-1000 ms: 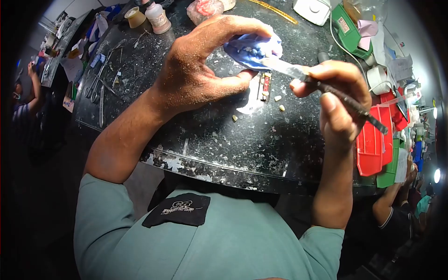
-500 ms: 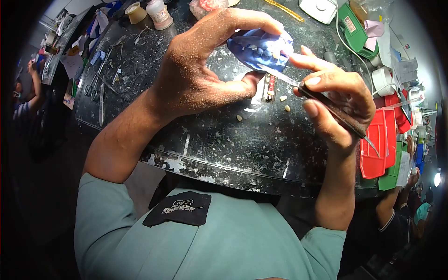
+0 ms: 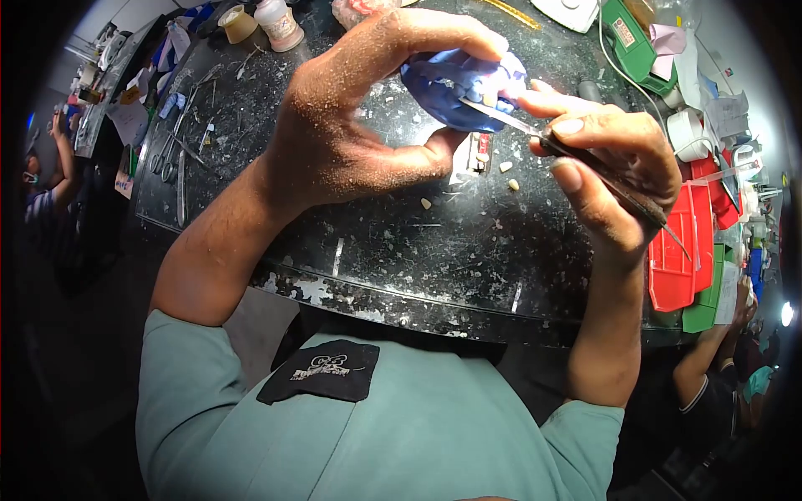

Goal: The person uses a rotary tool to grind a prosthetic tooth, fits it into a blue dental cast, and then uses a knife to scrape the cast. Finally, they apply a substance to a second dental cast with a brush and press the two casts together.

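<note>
My left hand [image 3: 338, 125] is closed around a blue dental model [image 3: 430, 92], thumb below and fingers over the top. Tooth shapes show on the side facing right, partly washed out by bright light. In my right hand [image 3: 622, 154] is a wax knife [image 3: 606, 177] with a dark handle, held like a pen. Its pale blade lies against the model near the teeth, and a right fingertip reaches the model's edge. Fine crumbs cover my left hand. On the bench below are loose artificial teeth [image 3: 513, 184] and a small red strip [image 3: 480, 149] with a tooth on it.
The dark, scratched bench [image 3: 393, 250] carries scissors [image 3: 169, 157] and slim metal tools at left. A jar [image 3: 278, 25] and a beige cup [image 3: 238, 25] stand behind. Red bins [image 3: 681, 246] and a green bin [image 3: 639, 50] line the right. Other people are at both sides.
The knife blade has shifted from the model's lower edge up and left onto its side near the teeth. The model has turned slightly in my left hand.
</note>
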`<state>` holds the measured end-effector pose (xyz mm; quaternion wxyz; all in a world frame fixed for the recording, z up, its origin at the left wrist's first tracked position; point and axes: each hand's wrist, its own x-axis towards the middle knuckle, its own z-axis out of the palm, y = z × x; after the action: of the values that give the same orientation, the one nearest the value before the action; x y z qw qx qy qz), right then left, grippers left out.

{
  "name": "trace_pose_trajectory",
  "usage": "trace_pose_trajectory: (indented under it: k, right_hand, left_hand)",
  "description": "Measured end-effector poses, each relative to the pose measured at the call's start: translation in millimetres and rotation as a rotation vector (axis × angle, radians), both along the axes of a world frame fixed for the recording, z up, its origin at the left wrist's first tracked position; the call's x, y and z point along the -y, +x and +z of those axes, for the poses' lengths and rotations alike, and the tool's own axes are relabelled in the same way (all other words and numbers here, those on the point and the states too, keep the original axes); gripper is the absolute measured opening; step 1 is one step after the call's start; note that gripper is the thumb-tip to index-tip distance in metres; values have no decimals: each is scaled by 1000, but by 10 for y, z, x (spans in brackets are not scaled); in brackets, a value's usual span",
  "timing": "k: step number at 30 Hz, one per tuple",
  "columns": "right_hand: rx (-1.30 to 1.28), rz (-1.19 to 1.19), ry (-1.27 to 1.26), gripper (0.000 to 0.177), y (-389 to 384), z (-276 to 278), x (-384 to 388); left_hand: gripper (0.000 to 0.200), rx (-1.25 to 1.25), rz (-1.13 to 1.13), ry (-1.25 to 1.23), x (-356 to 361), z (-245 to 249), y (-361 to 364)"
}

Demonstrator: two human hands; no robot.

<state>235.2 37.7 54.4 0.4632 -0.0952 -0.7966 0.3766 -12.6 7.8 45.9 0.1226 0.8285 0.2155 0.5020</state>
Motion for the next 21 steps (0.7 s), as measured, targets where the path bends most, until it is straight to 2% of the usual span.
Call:
trace_pose_trajectory:
  k: [21]
  right_hand:
    - [-43, 65, -6, 23, 2, -27, -41]
  left_hand:
    - [65, -10, -61, 37, -8, 38, 3]
